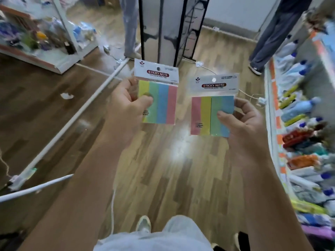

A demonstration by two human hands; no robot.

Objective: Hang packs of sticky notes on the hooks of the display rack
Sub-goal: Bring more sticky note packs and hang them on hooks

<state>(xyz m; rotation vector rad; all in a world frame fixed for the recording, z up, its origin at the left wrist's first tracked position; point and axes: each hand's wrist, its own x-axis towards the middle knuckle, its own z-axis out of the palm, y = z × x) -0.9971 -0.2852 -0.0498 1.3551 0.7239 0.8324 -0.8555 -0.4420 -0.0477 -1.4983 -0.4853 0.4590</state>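
Presently both items are held out over the brown wooden plank floor (163, 169).

Left hand (126, 104): the grip pinches the left edge of the first clear-wrapped pack of yellow, green, blue and pink sticky notes (161, 104), with the thumb on the front face and the fingers behind.

Right hand (241, 124): the grip likewise pinches the lower right part of the second clear-wrapped pack of pink, yellow, green and blue sticky notes (208, 115), thumb in front.

Each pack has a white card header. The first pack's hang hole (158, 68) and the second pack's hang hole (214, 80) are both unobstructed.

Assessment: the packs appear light, flat and fairly stiff through the paper block. The glossy film may slip under a loose pinch. The thin header would likely crease or tear if forced onto a hook.

Recommended hold: low on the paper block, as now, leaving the header free.

Farther off stands the tall black-framed display rack (142, 33), well apart from both packs. Its hooks are too blurred to judge.
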